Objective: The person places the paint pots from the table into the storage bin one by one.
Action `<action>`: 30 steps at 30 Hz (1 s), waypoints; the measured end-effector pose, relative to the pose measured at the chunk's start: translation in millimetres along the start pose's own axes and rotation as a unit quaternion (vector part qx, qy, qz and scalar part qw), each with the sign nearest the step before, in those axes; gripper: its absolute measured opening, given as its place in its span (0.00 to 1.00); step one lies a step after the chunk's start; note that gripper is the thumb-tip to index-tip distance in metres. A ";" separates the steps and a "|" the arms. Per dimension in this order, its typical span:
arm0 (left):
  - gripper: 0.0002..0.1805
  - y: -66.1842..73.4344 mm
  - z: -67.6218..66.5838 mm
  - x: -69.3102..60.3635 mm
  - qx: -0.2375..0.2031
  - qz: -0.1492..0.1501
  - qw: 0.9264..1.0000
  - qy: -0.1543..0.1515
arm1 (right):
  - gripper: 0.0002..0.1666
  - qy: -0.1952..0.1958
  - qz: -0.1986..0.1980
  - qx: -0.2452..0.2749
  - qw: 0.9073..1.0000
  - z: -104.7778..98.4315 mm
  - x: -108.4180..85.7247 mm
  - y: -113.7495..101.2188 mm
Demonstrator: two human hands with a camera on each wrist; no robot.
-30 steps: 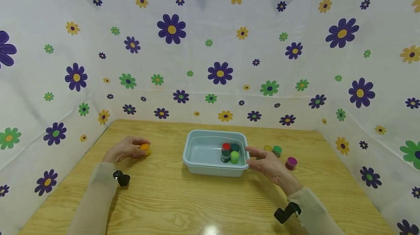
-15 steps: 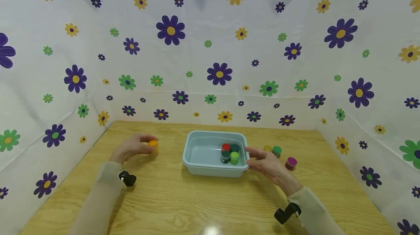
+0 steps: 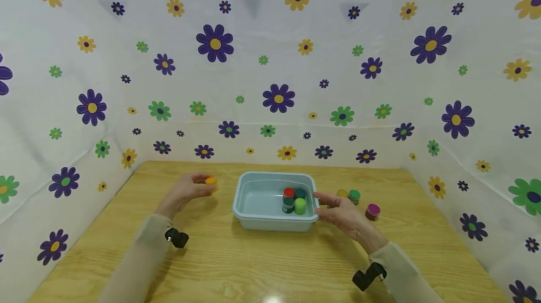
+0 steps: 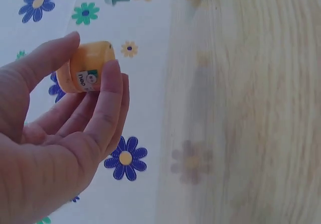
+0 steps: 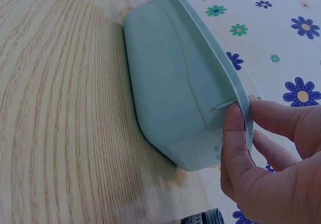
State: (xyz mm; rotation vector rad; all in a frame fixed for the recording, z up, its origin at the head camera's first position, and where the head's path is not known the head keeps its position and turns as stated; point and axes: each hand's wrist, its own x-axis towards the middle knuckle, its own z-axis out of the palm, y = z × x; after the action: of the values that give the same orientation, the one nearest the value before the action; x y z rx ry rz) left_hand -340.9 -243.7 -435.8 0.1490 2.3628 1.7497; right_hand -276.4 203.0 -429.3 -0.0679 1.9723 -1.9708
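Note:
My left hand (image 3: 184,192) holds an orange jar (image 3: 211,183) above the table, left of the light blue tub (image 3: 270,224). The left wrist view shows that jar (image 4: 90,66) pinched between thumb and fingers, its printed label facing out. On the tub's right side, my right hand (image 3: 344,213) grips the rim; in the right wrist view the thumb and fingers of this hand (image 5: 281,153) lie on either side of the rim of the tub (image 5: 170,78). Inside the tub, at its right end, stand a red-topped jar (image 3: 289,193), a light green jar (image 3: 300,206) and two dark green ones.
Right of the tub, behind and beside my right hand, stand a yellow-topped jar (image 3: 342,193), a green-topped jar (image 3: 354,196) and a magenta jar (image 3: 373,212) on the wooden table (image 3: 253,265). A flowered sheet (image 3: 249,73) surrounds the back and sides.
My left hand has moved right toward the tub with the orange jar in its fingers. The right hand has stayed on the rim. The head view has shifted slightly.

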 end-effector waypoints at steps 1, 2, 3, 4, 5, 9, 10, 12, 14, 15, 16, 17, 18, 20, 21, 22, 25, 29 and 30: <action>0.34 1.1 2.6 0.2 0.000 0.002 1.000 0.004 | 0.36 0.000 0.001 -0.001 1.000 0.4 0.0 0.1; 0.35 2.3 4.8 0.4 0.001 0.006 1.000 0.005 | 0.36 0.000 0.001 -0.002 1.000 0.6 0.1 0.1; 0.35 3.4 7.1 0.9 0.005 0.010 1.000 0.006 | 0.36 0.000 0.002 -0.003 1.000 0.8 0.2 0.2; 0.35 4.8 9.3 1.8 0.007 0.013 1.000 0.005 | 0.36 0.000 0.003 -0.004 1.000 0.9 0.2 0.2; 0.34 6.0 11.5 2.9 0.007 0.015 1.000 0.007 | 0.36 0.001 0.003 -0.004 1.000 1.0 0.3 -0.1; 0.32 11.4 19.0 7.5 0.006 0.033 0.999 0.008 | 0.35 -0.001 0.002 -0.006 1.000 0.9 0.3 -0.9; 0.31 13.0 21.0 8.2 0.003 0.038 0.999 0.006 | 0.35 -0.002 0.001 -0.005 1.000 0.9 0.2 -1.2; 0.29 15.2 25.4 9.0 -0.002 0.046 0.999 0.006 | 0.36 -0.003 0.001 -0.004 1.000 1.0 -0.2 -1.4; 0.29 16.9 30.9 9.7 -0.010 0.050 0.999 0.009 | 0.36 -0.005 0.001 -0.003 1.000 1.1 -0.6 -1.5; 0.29 17.6 34.3 9.9 -0.017 0.049 0.999 0.013 | 0.36 -0.006 0.000 -0.002 1.000 1.2 -0.7 -1.4; 0.30 18.1 37.5 10.4 -0.023 0.048 0.998 0.018 | 0.36 -0.007 0.000 -0.002 1.000 1.2 -0.9 -1.4; 0.31 18.8 41.1 10.7 -0.028 0.044 0.998 0.025 | 0.36 -0.007 0.000 0.000 1.000 1.2 -1.0 -1.4; 0.32 19.5 44.9 11.2 -0.036 0.043 0.998 0.033 | 0.36 -0.007 -0.001 0.000 1.000 1.2 -1.1 -1.4; 0.33 21.2 52.9 11.6 -0.053 0.040 0.997 0.047 | 0.36 -0.007 0.000 0.001 1.000 1.3 -1.1 -1.5; 0.33 22.1 56.7 11.7 -0.059 0.040 0.996 0.053 | 0.36 -0.006 0.000 0.001 1.000 1.3 -1.0 -1.4; 0.32 23.1 60.2 11.8 -0.062 0.040 0.995 0.060 | 0.36 -0.006 0.001 0.001 1.000 1.3 -0.9 -1.5; 0.31 27.1 69.3 12.1 -0.067 0.050 0.993 0.083 | 0.36 -0.004 0.003 0.001 1.000 1.4 -0.6 -1.7; 0.31 32.7 76.6 13.9 -0.054 0.062 0.991 0.105 | 0.36 -0.003 0.002 0.002 1.000 1.2 -0.5 -1.3; 0.31 34.3 78.1 14.7 -0.052 0.063 0.991 0.106 | 0.36 -0.003 0.001 0.002 1.000 1.1 -0.5 -1.1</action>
State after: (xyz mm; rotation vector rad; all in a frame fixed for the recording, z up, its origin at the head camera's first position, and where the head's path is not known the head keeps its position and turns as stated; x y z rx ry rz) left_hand -339.6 -157.6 -426.5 0.1021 2.4459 2.0368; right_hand -275.8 202.0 -428.1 -0.0707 1.9633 -1.9706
